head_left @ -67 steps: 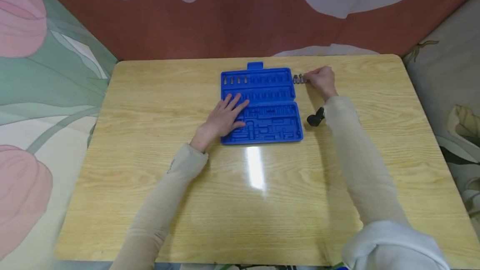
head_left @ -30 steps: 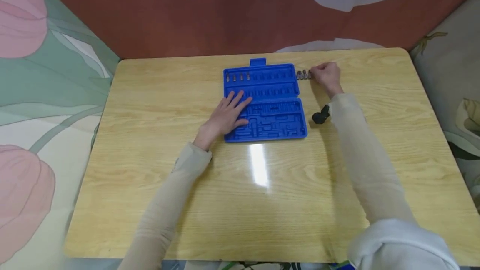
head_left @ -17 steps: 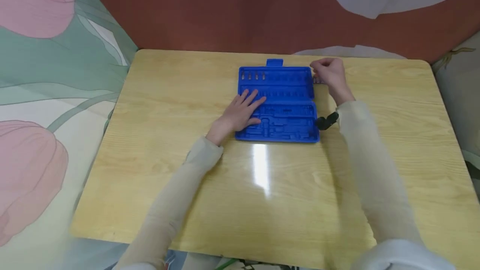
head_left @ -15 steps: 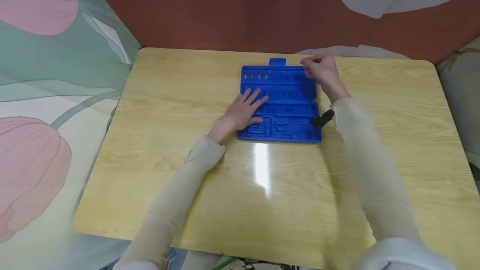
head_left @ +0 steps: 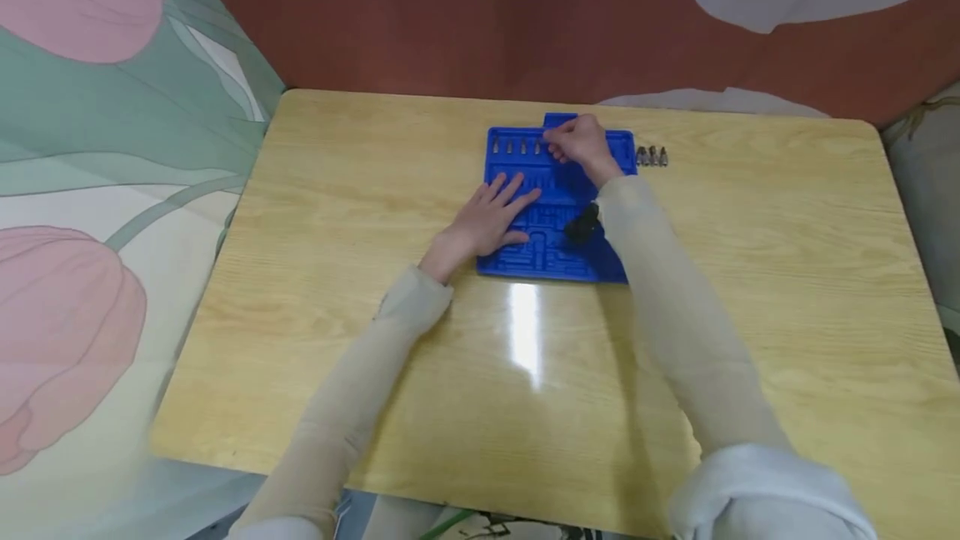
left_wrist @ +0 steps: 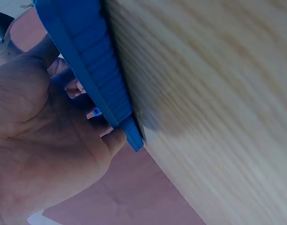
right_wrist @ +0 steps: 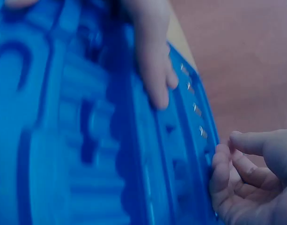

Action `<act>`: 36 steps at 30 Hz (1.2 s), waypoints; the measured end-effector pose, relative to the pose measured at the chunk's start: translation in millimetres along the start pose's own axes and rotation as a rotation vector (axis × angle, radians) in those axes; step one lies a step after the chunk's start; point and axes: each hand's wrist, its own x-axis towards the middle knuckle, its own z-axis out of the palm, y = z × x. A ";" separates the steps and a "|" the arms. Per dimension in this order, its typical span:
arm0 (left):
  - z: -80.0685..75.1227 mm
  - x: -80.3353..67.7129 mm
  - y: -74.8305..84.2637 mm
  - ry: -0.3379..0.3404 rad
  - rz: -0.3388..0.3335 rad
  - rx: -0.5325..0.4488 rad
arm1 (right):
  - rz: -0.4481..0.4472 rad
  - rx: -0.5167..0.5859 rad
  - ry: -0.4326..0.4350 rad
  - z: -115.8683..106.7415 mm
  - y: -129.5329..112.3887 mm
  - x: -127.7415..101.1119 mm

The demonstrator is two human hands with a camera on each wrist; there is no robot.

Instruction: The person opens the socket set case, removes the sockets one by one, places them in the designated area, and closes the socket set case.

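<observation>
I see the left hand [head_left: 491, 211] lying flat with fingers spread on the blue bit-case tray [head_left: 525, 257] at centre frame, which I judge is there to pin it to the wooden table [head_left: 375, 190]. The right hand [head_left: 579, 144] sits over the tray's top row just right of four seated bits [head_left: 516, 146], fingers curled together; I can't tell whether they pinch a bit. Three loose bits [head_left: 652, 157] lie on the table just off the tray's upper right corner, close by for easy reach, and a black wrist camera [head_left: 581, 227] rides on the right forearm.
</observation>
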 end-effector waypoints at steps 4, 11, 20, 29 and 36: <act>-3.4 0.9 -0.2 0.000 0.002 0.013 | -0.001 -0.026 -0.016 -5.5 -4.0 0.1; -2.0 -1.0 -0.2 0.000 0.001 -0.011 | 0.016 -0.106 0.005 3.7 -8.2 0.0; -2.0 1.3 1.5 0.012 0.011 -0.048 | 0.046 -0.141 0.035 11.1 -9.5 8.8; -2.8 -1.2 3.5 0.025 0.019 -0.039 | 0.062 -0.125 0.037 13.2 -10.1 2.4; -3.3 -0.7 5.0 0.021 0.011 -0.043 | 0.080 -0.130 -0.003 10.8 -13.3 -1.5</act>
